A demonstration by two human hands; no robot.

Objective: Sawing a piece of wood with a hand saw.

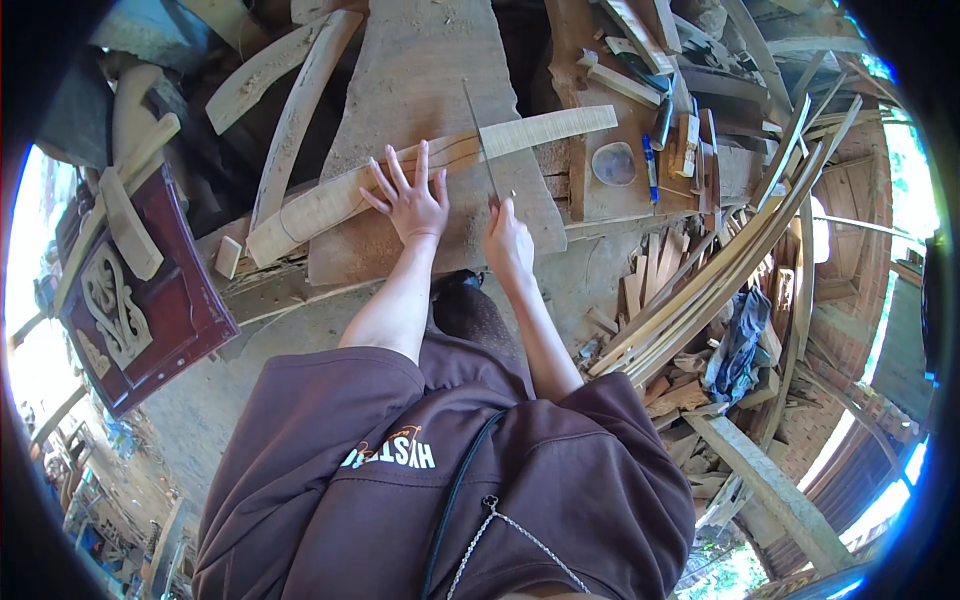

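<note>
A long, slightly curved piece of pale wood lies across a wide plank on the workbench. My left hand presses on it with fingers spread, beside dark lines drawn on the wood. Closed round the handle end of a thin-bladed handsaw, my right hand is just on the near side of the wood. The blade crosses the piece to the right of my left hand and points away from me. How deep the teeth sit in the wood, I cannot tell.
A blue marker, a round grey disc and wood offcuts lie right of the plank. Curved wooden pieces lean at the left, near a dark red carved panel. Long strips and scraps pile up at the right.
</note>
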